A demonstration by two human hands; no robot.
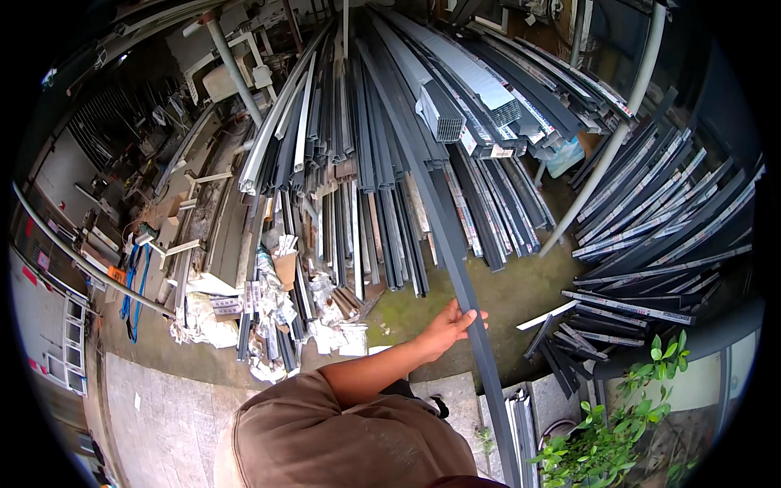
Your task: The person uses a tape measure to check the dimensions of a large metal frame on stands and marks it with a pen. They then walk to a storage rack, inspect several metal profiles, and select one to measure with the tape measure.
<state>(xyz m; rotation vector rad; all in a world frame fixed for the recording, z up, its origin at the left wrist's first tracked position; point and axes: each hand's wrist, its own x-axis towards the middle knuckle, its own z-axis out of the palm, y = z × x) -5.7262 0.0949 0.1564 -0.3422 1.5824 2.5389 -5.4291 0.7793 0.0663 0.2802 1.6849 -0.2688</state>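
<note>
A long dark grey metal profile [460,281] slants from the stacked rack down past my right side and leaves the picture at the lower edge. My left hand [447,332] reaches across my body and is closed around it, thumb on the near face and fingertips showing on the right side. My right hand is out of view. Beyond my left hand, bundles of grey and dark profiles [370,154] lie with their cut ends toward me. Thicker grey box-shaped profiles [443,118] rest on top of the pile.
More dark profiles [643,211] are stacked on the right. Slanting pole [598,187] stands between the stacks. Crumpled white wrapping [272,325] and offcuts lie at left, near a workbench [220,236] and blue strap [134,285]. A leafy plant [602,439] grows at lower right.
</note>
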